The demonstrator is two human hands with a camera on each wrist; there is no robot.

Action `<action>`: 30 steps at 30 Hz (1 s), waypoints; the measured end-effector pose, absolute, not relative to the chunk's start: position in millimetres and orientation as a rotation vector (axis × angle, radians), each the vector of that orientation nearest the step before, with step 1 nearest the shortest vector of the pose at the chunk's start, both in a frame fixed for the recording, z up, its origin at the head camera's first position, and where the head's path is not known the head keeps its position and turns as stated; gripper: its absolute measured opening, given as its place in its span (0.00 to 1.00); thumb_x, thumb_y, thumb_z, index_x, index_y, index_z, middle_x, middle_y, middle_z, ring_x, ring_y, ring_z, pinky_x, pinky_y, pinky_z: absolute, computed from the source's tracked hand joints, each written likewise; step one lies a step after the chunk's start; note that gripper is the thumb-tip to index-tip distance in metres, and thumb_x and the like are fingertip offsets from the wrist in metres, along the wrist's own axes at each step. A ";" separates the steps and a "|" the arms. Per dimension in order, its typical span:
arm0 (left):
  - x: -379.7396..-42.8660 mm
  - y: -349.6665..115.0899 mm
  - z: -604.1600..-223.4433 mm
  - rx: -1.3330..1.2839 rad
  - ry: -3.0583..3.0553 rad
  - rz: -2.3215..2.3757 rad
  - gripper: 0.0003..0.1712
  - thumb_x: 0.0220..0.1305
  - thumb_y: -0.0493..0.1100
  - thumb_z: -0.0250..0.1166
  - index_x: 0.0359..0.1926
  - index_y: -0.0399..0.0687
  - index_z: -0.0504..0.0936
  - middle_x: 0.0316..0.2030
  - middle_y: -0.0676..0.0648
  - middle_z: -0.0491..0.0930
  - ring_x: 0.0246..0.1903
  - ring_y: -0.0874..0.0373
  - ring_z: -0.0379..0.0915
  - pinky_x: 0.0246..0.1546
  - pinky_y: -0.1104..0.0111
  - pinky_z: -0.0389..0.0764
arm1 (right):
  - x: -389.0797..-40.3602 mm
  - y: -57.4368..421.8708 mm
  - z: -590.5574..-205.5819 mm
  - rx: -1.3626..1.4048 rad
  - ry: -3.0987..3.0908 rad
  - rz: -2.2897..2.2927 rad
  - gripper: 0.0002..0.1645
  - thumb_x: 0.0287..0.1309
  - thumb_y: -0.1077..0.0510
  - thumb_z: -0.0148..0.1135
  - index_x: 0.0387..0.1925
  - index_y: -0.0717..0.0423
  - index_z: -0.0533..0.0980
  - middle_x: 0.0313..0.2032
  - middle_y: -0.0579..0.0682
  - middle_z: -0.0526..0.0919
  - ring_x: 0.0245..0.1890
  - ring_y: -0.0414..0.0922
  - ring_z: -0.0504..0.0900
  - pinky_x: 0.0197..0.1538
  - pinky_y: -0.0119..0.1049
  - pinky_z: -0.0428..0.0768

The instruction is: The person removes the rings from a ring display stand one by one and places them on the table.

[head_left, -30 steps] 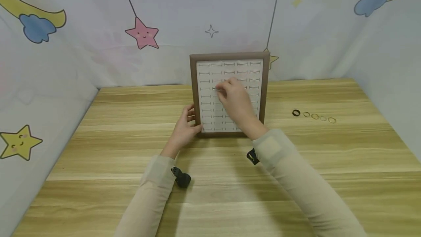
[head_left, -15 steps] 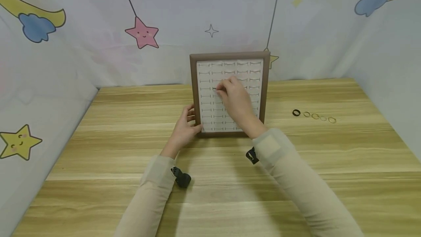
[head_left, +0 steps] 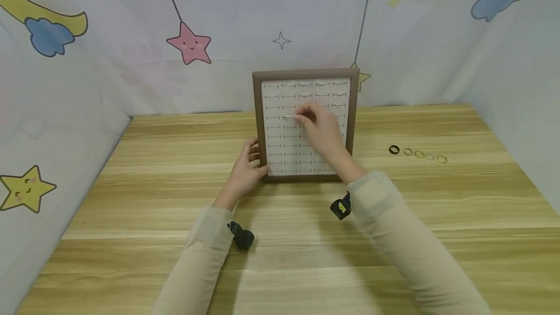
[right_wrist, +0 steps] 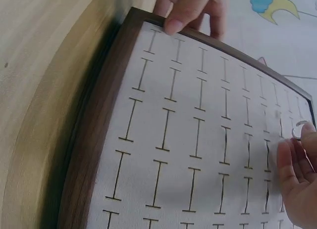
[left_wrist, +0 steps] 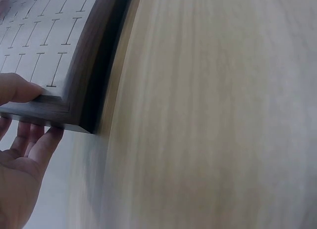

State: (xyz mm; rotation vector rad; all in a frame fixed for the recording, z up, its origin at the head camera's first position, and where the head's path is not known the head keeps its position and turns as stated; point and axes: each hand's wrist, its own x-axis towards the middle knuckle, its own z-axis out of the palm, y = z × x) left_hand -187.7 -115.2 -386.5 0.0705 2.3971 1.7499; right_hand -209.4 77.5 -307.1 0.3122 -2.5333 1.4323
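Note:
A ring display board [head_left: 275,154], with a brown frame and rows of slits in its white panel, stands upright on the table. My left hand [head_left: 245,171] grips its lower left edge, thumb in front and fingers behind, as the left wrist view also shows. In front of the panel, my right hand [head_left: 323,130] pinches a small silvery ring [right_wrist: 298,129] between thumb and fingertips, close to a slit in the second column. Part of the ring is covered by the fingers. That hand hides several slits in the middle of the panel in the head view.
To the right of the board lie a black ring [head_left: 394,149] and several thin gold or pale rings [head_left: 419,154] in a row. A patterned cloth [head_left: 227,23] hangs behind the wooden table [head_left: 284,247]. Each wrist carries a small black camera [head_left: 242,238].
My right hand has shifted a little to the right along the panel, uncovering more of the slit beside its fingertips. My left hand and the board have stayed in place.

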 end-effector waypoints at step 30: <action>-187.2 -113.6 -386.2 0.055 2.401 1.740 0.46 0.58 0.28 0.61 0.73 0.48 0.49 0.65 0.38 0.61 0.65 0.42 0.61 0.65 0.52 0.69 | -204.0 285.0 -308.3 -0.259 -1.831 2.193 0.05 0.54 0.64 0.66 0.31 0.50 0.81 0.30 0.41 0.81 0.29 0.32 0.84 0.38 0.18 0.81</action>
